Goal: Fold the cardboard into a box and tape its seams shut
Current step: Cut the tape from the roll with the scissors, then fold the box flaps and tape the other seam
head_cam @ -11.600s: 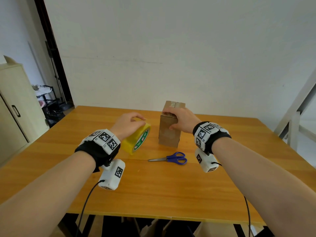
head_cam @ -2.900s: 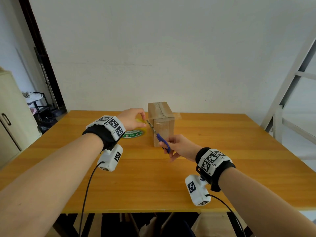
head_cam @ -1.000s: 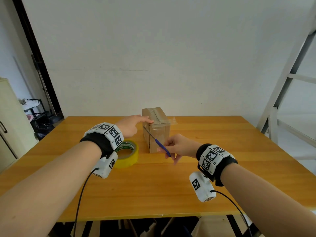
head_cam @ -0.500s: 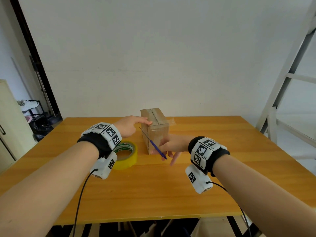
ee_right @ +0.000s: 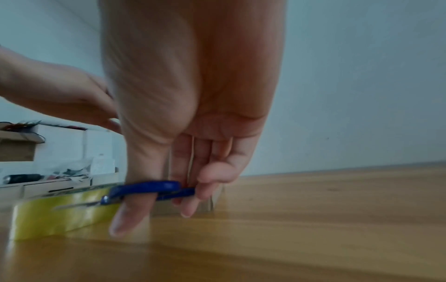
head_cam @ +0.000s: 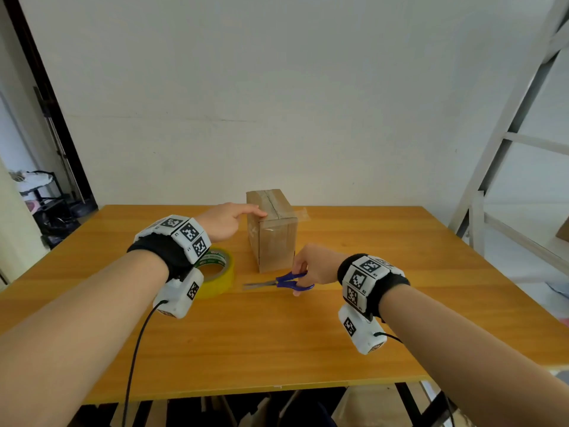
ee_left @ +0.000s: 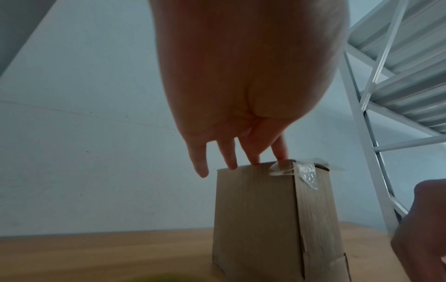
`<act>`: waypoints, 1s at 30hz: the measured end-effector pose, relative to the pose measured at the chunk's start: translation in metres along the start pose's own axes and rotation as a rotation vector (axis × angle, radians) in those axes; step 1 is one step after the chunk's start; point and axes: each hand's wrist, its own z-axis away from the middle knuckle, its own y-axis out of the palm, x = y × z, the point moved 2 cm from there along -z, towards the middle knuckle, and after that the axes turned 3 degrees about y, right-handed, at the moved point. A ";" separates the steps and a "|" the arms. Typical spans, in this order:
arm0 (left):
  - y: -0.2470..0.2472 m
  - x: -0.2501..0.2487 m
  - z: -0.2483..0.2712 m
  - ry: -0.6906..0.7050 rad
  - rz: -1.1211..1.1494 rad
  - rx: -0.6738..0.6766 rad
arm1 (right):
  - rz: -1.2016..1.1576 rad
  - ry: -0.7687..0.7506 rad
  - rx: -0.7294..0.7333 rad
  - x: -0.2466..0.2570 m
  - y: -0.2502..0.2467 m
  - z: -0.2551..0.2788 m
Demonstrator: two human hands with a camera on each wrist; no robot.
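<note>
A: Head view first: where's the box?

B: Upright near the middle of the table, flaps closed, clear tape running over the top seam and down the near face. A loose end of tape sticks out at the far edge.

A: And the hands?

B: The left hand lies flat-fingered on the top edge, steadying, not clutching. The right hand has thumb and fingers threaded through the blue scissors, which sit low, at or just above the tabletop; the wrist picture is too blurred to say whether they touch.

A: How will the box handle?

B: Light and probably empty, so it should slide or tip under a push. The walls are stiff at the corners but would give mid-panel. I'd hold it by opposite side faces near the edges, keeping off the fresh tape. The yellow tape roll lies just left of it.
</note>
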 end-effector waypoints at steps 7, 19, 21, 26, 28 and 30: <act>0.005 -0.005 0.002 0.020 -0.030 -0.068 | 0.037 0.033 -0.136 -0.010 0.003 0.004; 0.016 -0.014 0.015 0.049 -0.076 -0.229 | -0.043 0.003 -0.140 -0.005 0.017 -0.003; 0.016 -0.013 0.015 0.028 -0.070 -0.225 | -0.054 -0.014 -0.143 -0.004 0.017 -0.002; 0.020 -0.013 0.021 -0.016 -0.071 -0.167 | -0.075 -0.049 -0.142 -0.003 0.015 0.001; 0.022 -0.013 0.026 -0.029 -0.067 -0.163 | -0.088 -0.045 -0.145 -0.003 0.017 0.002; 0.025 -0.013 0.031 -0.049 -0.042 -0.170 | -0.086 -0.023 -0.142 -0.002 0.021 0.002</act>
